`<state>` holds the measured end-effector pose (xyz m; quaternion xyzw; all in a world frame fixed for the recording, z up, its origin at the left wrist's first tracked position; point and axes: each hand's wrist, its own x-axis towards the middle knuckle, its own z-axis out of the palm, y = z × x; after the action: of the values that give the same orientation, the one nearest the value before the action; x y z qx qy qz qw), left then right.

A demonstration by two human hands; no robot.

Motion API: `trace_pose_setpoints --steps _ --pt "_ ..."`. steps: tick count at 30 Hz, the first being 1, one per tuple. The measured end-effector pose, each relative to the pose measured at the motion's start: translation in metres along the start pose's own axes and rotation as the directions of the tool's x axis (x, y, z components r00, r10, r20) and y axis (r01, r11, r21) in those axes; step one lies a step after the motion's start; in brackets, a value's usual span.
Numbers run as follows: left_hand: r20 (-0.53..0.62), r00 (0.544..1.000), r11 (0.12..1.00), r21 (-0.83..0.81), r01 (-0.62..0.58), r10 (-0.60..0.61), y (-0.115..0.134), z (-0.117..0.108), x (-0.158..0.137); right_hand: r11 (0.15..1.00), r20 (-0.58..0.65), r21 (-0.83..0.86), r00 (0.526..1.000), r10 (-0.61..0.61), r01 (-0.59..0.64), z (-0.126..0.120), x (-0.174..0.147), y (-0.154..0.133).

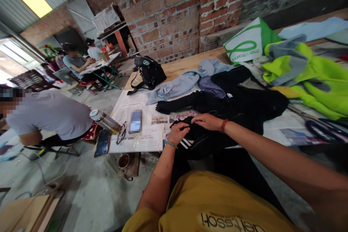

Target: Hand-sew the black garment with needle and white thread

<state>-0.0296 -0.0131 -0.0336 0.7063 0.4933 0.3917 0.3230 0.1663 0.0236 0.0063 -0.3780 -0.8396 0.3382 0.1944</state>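
Pinching a fold of the black garment [201, 137] is the step judged to be in hand. The cloth is gripped by the left hand [179, 130] and the right hand [208, 120], held close together, fingers closed on the fabric near its white stripes [185, 144]. The garment is laid at the near edge of the wooden table [179, 68], on top of spread newspaper [152, 123], w/ part of it hanging off twd the person. More black clothing [244, 98] is piled just behind it, touching; a grey-blue shirt [187, 79] lies beyond. A phone [135, 121], glasses [121, 133] and a bottle [106, 120] are set to the left, apart from the hands. Next move, as judged: the pinched spot probably has to be kept taut and flat, w/ the hands eased apart along the seam; whether a needle or thread is held can't be told.
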Motion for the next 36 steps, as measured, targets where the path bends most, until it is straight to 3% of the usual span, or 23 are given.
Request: trace_pose_setpoints --steps 7,12,15,22,26,28,36 --pt "0.048 0.991 0.992 -0.044 -0.121 0.123 0.004 -0.002 0.001 0.946 -0.004 0.273 0.984 0.181 -0.173 0.003 0.01 -0.01" --pt "0.058 0.988 0.99 -0.012 -0.14 0.14 0.005 -0.001 0.0 0.819 -0.021 0.492 0.937 0.348 -0.294 0.011 0.011 -0.019" --pt "0.046 0.989 0.99 -0.004 -0.143 0.143 0.005 -0.001 0.0 0.769 -0.007 0.533 0.906 0.422 -0.354 0.011 0.01 -0.02" --pt "0.048 0.987 0.988 -0.012 -0.154 0.155 0.005 -0.001 0.0 0.772 0.031 0.503 0.901 0.433 -0.388 0.007 0.01 -0.015" --pt "0.037 0.985 0.985 -0.019 -0.169 0.17 0.002 0.001 0.001 0.893 -0.073 0.241 0.91 0.407 -0.38 0.013 0.015 -0.012" --pt "0.031 0.984 0.984 -0.013 -0.175 0.176 0.001 0.001 0.001 0.912 -0.128 0.15 0.908 0.4 -0.381 0.017 0.018 -0.01" --pt "0.026 0.98 0.977 0.076 -0.197 0.196 0.004 0.001 0.0 0.927 -0.138 0.074 0.917 0.374 -0.366 0.025 0.022 -0.009"
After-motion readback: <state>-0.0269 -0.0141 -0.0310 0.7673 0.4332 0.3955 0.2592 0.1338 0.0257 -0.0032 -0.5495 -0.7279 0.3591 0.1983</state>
